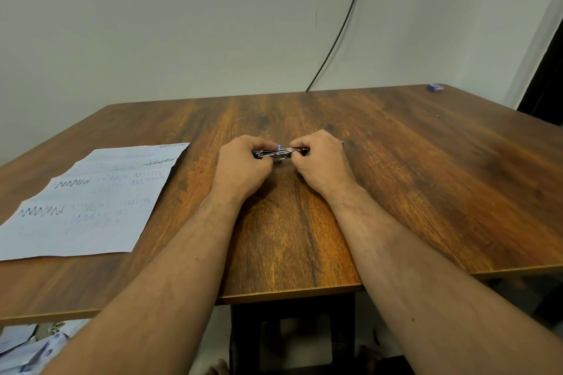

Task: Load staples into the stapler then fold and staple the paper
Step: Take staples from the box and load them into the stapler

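Note:
A small metal stapler (278,153) with blue trim lies at the middle of the wooden table (426,179), held between both hands. My left hand (243,166) grips its left end with curled fingers. My right hand (323,158) pinches its right end, where a reddish part shows. The stapler's metal channel faces up; whether staples lie in it is too small to tell. Sheets of white paper (88,201) with scribbled zigzag lines lie overlapped at the table's left.
A small blue box (435,87) sits at the far right corner of the table. A black cable (341,30) runs down the wall behind. More papers (27,347) lie on the floor at lower left. The table's near edge is stepped.

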